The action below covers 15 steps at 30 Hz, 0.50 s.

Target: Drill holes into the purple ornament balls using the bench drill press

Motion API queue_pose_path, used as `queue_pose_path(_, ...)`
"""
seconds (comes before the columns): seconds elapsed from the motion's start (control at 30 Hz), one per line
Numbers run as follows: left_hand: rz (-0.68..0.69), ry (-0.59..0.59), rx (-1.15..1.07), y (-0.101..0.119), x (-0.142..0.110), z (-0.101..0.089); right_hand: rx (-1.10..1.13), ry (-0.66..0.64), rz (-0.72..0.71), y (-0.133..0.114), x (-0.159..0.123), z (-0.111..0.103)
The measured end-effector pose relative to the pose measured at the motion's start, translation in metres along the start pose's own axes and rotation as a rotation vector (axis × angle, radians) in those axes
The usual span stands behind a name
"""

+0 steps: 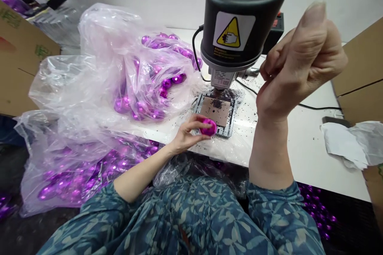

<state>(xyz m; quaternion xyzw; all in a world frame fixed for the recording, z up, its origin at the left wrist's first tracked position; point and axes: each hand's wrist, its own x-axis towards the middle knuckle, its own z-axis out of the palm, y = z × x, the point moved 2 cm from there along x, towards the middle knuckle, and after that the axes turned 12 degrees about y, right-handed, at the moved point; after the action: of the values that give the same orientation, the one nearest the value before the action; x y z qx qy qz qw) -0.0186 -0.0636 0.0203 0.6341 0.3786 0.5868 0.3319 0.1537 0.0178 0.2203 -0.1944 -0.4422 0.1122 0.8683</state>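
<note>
My left hand (pixel 187 133) is closed, pinching a shiny magenta ball (pixel 208 127) like a bauble between thumb and fingers. The ball is over the front edge of the metal base plate (pixel 226 132) of a black bench press (pixel 243 8). Dark flakes lie on the plate beneath the press's lower tip (pixel 220 91). My right hand (pixel 302 55) is raised in a fist to the right of the press head, by a metal shaft (pixel 252 72) at the machine's side. Whatever the fist may grip is hidden.
A large clear bag (pixel 104 59) with purple balls (pixel 157 113) covers the left of the white table (pixel 314 151). Another bag of balls (pixel 98 179) hangs at front left. Cardboard boxes (pixel 20 63) stand left and right. Black cables cross the table; white paper (pixel 344 143) lies right.
</note>
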Motion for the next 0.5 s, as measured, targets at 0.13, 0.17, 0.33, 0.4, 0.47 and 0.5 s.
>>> queue_pose_path(0.13,0.055,-0.583,0.072,0.024,-0.041,0.0,0.051,-0.003,0.063,0.005,0.0,-0.004)
queue_pose_path(0.17,0.099,-0.689,0.164,0.026,-0.052,0.0,0.071,-0.004,0.055,0.006,0.0,-0.004)
queue_pose_path(0.33,0.492,-0.757,0.52,0.014,-0.101,0.002,0.067,0.025,0.072,0.005,0.001,0.0)
queue_pose_path(0.4,0.579,-0.725,0.489,0.004,-0.114,0.01,0.032,0.042,0.116,0.002,0.001,0.001)
queue_pose_path(0.47,0.506,-0.689,0.425,-0.008,-0.119,0.02,0.023,0.063,0.111,0.0,0.001,0.002)
queue_pose_path(0.5,0.417,-0.667,0.402,-0.015,-0.119,0.025,0.026,0.08,0.095,0.0,0.001,0.001)
